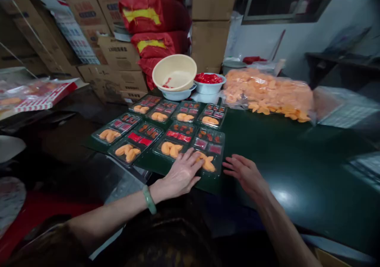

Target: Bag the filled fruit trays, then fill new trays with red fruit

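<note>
The fingers (198,161) of the left hand (181,174) are lying nearly flat and slightly spread, reaching across the near edge of a clear plastic food tray (215,148) without closing around it. A green jade bangle (149,199) is circling the left wrist. The fingers (233,164) of the right hand (245,174) are spreading wide and holding nothing, just beside the same tray, over the dark green table (297,172). Curled orange pieces (207,163) are filling one side of the tray, with red and dark items in small compartments beside them. Seven matching trays are sitting alongside it, forming two rows of four on the table. Just behind the rows, a beige basin (174,73) is resting on a pale blue bowl (177,94), next to a white bowl (210,84) heaped with red packets. A large clear bag of orange pieces (267,92) is lying to the right. Cardboard cartons (118,53) and red sacks with yellow markings (142,15) are stacking up behind, while a red-and-white printed package (44,96) is lying off to the left.
</note>
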Demonstrator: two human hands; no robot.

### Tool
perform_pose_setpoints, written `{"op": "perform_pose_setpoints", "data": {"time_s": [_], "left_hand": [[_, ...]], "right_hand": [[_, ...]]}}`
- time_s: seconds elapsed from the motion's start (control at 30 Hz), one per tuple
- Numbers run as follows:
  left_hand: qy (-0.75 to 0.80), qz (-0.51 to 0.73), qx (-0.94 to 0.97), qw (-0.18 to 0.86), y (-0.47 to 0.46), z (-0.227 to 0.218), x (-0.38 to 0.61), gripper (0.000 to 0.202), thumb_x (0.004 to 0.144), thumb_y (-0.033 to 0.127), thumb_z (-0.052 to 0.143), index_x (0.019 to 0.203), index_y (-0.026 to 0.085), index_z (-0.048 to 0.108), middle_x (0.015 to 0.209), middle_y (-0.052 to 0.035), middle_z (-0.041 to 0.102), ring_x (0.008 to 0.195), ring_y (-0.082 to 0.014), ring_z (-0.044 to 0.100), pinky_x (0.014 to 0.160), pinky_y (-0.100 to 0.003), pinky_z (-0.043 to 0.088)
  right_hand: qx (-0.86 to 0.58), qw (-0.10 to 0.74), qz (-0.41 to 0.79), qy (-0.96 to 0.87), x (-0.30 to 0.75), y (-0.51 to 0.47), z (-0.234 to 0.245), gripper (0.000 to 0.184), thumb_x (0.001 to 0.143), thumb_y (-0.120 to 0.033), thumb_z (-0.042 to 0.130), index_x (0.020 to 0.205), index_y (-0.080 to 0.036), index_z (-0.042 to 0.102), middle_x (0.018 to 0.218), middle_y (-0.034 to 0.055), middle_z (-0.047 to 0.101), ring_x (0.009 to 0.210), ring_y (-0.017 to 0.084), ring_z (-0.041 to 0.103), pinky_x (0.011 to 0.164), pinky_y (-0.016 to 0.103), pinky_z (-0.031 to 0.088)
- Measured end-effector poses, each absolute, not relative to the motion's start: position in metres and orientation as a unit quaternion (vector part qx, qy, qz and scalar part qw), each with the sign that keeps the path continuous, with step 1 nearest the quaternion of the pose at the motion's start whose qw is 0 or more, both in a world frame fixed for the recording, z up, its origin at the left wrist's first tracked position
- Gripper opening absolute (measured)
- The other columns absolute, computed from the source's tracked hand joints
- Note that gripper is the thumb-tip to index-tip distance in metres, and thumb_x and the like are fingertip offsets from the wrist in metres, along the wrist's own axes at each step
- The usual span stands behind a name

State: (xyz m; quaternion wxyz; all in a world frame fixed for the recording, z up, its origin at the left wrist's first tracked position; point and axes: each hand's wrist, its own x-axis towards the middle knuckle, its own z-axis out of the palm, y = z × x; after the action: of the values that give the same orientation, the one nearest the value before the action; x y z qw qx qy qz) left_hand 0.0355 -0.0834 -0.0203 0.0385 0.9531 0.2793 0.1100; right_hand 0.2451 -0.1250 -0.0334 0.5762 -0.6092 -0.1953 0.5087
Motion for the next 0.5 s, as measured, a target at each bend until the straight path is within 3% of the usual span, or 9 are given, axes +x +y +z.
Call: {"op": "perform_pose_setpoints", "data": {"time_s": [0.17,0.3,0.37,0.5], "left_hand": [[0.282,0.105,0.954,0.014,-0.076,-0.045,0.030,0.043,0.087,0.024,0.044,0.129,0.016,0.042,0.132,-0.0136,0.044,0.125,-0.0360,0.034,0.094,-0.050,0.035],[0.272,0.119,0.955,0.004,-0.072,-0.041,0.032,0.039,0.087,0.022,0.043,0.125,0.015,0.046,0.127,-0.0126,0.048,0.117,-0.0328,0.040,0.092,-0.046,0.036],[0.264,0.131,0.955,0.004,-0.067,-0.042,0.030,0.038,0.088,0.024,0.043,0.124,0.014,0.046,0.127,-0.0120,0.049,0.116,-0.0309,0.042,0.092,-0.045,0.037],[0.263,0.144,0.954,0.016,-0.057,-0.048,0.031,0.037,0.089,0.028,0.043,0.123,0.014,0.048,0.127,-0.0112,0.051,0.114,-0.0286,0.044,0.090,-0.044,0.038]], "right_hand": [[-0.646,0.478,0.567,-0.179,0.245,-0.090,-0.026,0.011,0.073,-0.013,0.062,0.070,-0.015,0.052,0.069,0.0052,0.064,0.055,0.015,0.061,0.049,0.029,0.053],[-0.674,0.433,0.568,-0.186,0.241,-0.067,-0.031,0.020,0.072,-0.023,0.066,0.061,-0.015,0.052,0.042,-0.0034,0.049,0.031,0.009,0.042,0.030,0.021,0.037],[-0.668,0.444,0.565,-0.191,0.238,-0.059,-0.037,0.023,0.070,-0.026,0.068,0.059,-0.015,0.051,0.041,-0.0045,0.048,0.031,0.008,0.041,0.029,0.019,0.034],[-0.624,0.542,0.528,-0.195,0.237,-0.053,-0.048,0.024,0.055,-0.023,0.076,0.067,-0.015,0.057,0.060,0.0013,0.064,0.052,0.015,0.061,0.044,0.023,0.049]]}}
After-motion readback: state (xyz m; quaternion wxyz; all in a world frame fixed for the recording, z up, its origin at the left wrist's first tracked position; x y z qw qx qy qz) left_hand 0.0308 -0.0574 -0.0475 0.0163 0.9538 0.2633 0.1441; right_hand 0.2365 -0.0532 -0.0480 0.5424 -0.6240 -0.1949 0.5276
